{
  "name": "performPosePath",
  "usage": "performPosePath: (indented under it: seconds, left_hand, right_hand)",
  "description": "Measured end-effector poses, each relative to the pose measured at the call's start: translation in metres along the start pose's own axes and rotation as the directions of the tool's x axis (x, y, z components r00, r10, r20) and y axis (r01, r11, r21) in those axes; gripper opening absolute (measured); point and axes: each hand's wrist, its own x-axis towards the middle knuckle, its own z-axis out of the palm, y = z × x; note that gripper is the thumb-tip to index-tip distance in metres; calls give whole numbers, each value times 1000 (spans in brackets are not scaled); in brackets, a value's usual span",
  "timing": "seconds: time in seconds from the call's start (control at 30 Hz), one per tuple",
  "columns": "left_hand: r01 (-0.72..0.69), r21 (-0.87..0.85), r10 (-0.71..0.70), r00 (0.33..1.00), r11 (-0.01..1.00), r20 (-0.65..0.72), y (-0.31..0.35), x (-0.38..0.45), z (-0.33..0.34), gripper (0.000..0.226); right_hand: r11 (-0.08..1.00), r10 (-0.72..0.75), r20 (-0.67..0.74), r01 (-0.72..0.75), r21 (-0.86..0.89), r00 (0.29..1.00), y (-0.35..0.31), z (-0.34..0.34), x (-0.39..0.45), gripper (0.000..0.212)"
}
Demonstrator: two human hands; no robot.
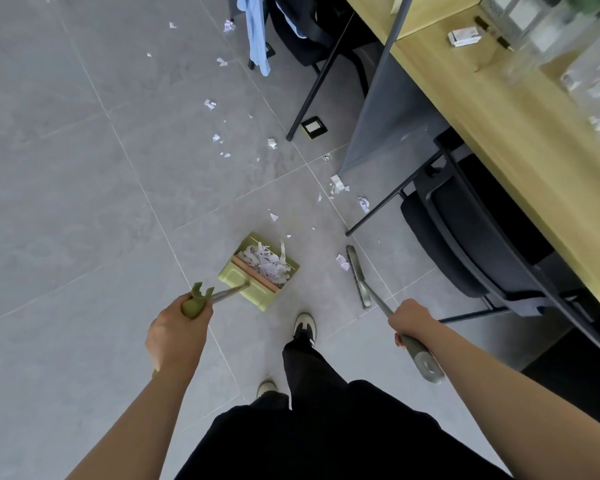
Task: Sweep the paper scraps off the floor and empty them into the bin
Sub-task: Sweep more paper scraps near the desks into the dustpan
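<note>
Black trousers (326, 427) and two pale shoes (304, 325) fill the bottom of the view, with both bare forearms reaching out on either side of them. Left hand (174, 336) is curled round the green grip of the dustpan (257, 268), whose pan sits on the grey floor (66, 168) just ahead of that hand and already holds a heap of shredded paper. Right hand (409, 322) is wrapped round the handle of the broom (359, 277), its narrow brush head down on the floor just beyond the fingers and a little to the right of the pan. One crumpled scrap (342, 262) lies touching or almost touching the brush, between it and the pan.

By my judgement the job is partly done: a fair load is gathered, yet many paper scraps (338, 185) still lie further out from both hands, trailing away past the chair legs (378, 209) and alongside the desk (499, 116) on the right-hand side, and some far ahead near a hanging blue garment (257, 36). No bin shows anywhere, so the emptying is not yet begun.
</note>
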Motion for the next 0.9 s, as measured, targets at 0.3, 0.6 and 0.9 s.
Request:
performPosePath:
  seconds: [0.3,0.6,0.9]
  left_hand:
    - [84,-3,-84,996,996,-20,39,7,9,12]
    - [92,27,-91,995,995,-26,45,12,-1,10]
    - [62,56,-62,998,997,-3,42,24,-2,7]
  right_hand:
    - [999,48,37,-48,1,998,-15,-26,32,9]
    - [969,21,144,-56,242,989,-66,-2,38,9]
    - [918,87,201,-157,363,976,-93,-7,32,12]
